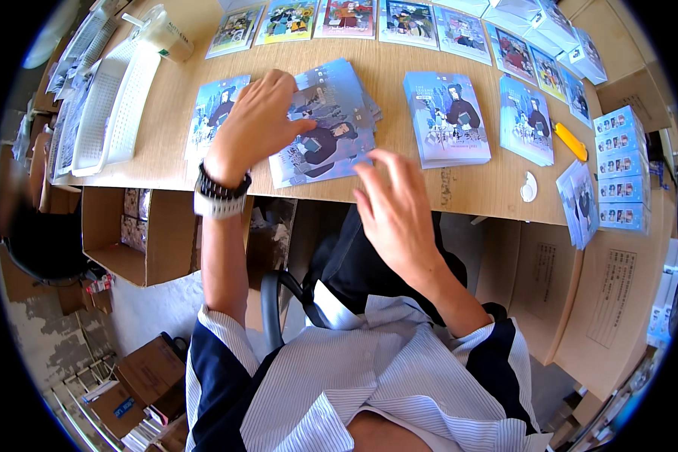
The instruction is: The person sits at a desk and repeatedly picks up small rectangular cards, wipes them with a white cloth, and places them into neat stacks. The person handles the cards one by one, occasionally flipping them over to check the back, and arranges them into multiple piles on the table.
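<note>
A fanned pile of flat blue printed packets [328, 147], each with a dark-robed figure, lies on the wooden table before me. Over its left side is my left hand [260, 113], thumb stretched apart from the bent fingers and resting at the top packet; whether the fingertips press on anything is hard to see. A smaller stack of the same packets [209, 113] lies partly hidden behind that hand. My right hand [395, 211] hovers at the table's front edge, thumb and fingers apart, fingertips close to the pile's lower right corner. It holds nothing visible.
Two neat packet stacks [448, 124] [526, 124] stand to the right, near a yellow cutter [570, 142] and small blue boxes [621, 162]. A row of picture cards [344, 19] lines the back. At left are a white basket [120, 105] and a drink cup [167, 38].
</note>
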`<state>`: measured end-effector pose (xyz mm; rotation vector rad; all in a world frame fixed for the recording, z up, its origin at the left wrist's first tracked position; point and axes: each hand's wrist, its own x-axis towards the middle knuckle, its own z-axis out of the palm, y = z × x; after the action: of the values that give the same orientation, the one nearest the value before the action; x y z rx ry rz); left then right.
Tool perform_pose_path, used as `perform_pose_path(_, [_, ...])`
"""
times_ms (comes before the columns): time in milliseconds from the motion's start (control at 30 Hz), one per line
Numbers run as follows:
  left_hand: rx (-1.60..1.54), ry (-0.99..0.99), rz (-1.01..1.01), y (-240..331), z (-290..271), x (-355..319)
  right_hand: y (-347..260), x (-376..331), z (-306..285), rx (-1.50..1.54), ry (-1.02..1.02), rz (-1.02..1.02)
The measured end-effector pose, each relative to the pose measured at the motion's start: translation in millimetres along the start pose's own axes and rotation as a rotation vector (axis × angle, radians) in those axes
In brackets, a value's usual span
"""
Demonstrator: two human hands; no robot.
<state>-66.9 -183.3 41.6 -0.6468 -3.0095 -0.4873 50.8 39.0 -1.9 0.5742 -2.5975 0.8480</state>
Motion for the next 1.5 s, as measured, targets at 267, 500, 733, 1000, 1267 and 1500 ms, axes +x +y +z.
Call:
perform_pose_path(267, [0.162,-0.298,-0.179,-5.8,4.2,31.8,5.8,-0.1,22.7,0.02,-0.007,0.021])
perform_pose_path(500, [0.008,-0.444,-0.169,-18.4,4.9,49.1,7.6,0.0,25.6,-0.009,0.028,0.03])
perform_pose_path(733, [0.005,-0.486,-0.171,-14.2,-0.6,50.1,8.3,-2.8,26.9,0.081,0.038,0.055])
perform_pose_path(1000, [-0.384,-0.212,-0.188,5.4,-5.1,3.5,12.1,-9.1,32.9,0.246,0.217,0.101])
perform_pose_path(1267, [-1.058,0.419,-0.036,34.2,26.7,-57.3,7.5,39.2,27.7,1.204,0.178,0.193])
perform_pose_path(1500, [-1.23,0.518,-0.002,31.3,33.5,-61.7,7.2,74.9,26.3,1.112,0.016,0.107])
